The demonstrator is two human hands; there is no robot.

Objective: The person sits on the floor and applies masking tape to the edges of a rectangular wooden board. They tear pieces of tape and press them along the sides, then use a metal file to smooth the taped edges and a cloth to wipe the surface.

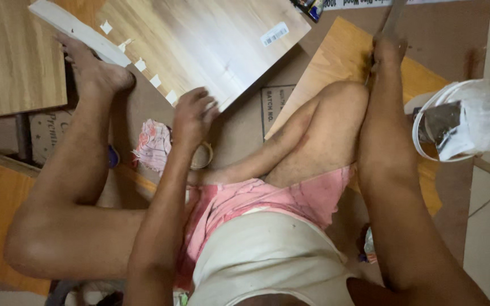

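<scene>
Laminate panel (211, 45) pressed at near corner by flat left hand (193, 116); right hand (387, 54), right of panel, fisted around scraper (393, 20).

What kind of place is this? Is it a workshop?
Probably a floor-level woodworking spot. The person sits among wood-grain boards and cardboard; the left hand rests on a board's edge, the right hand grips a flat tool, and a white tub stands nearby.

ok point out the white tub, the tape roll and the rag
white tub (426, 148): head view, on its front rim
tape roll (206, 157): head view, on its right edge
rag (153, 144): head view, on its middle
</scene>
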